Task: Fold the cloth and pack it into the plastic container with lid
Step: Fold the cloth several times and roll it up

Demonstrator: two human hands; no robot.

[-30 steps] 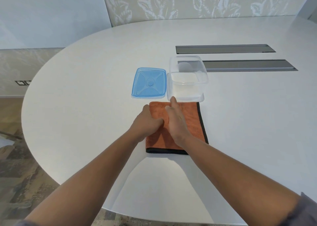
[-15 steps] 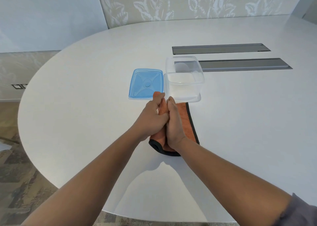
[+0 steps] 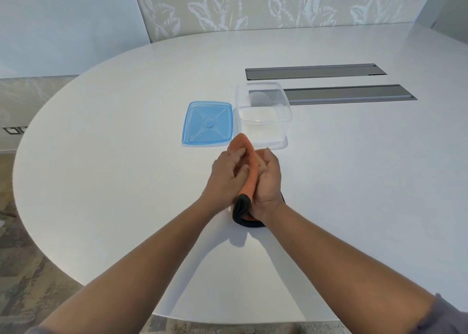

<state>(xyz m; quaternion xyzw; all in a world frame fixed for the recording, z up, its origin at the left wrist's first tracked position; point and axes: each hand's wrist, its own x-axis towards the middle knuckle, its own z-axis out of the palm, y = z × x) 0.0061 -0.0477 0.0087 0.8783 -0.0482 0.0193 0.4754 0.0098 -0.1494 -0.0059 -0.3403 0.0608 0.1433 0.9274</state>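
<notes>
Orange cloth (image 3: pixel 249 171), black-edged: folded into narrow bundle, standing on edge, near end resting on table. Clear plastic container (image 3: pixel 263 115): square, open, upright, empty, sitting just beyond cloth. Blue translucent lid (image 3: pixel 207 123): lying flat, touching container's left side.

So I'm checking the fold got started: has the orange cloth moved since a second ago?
Yes. The orange cloth, then flat, is now bunched upright between the left hand and right hand, its tip nearer the container.
</notes>
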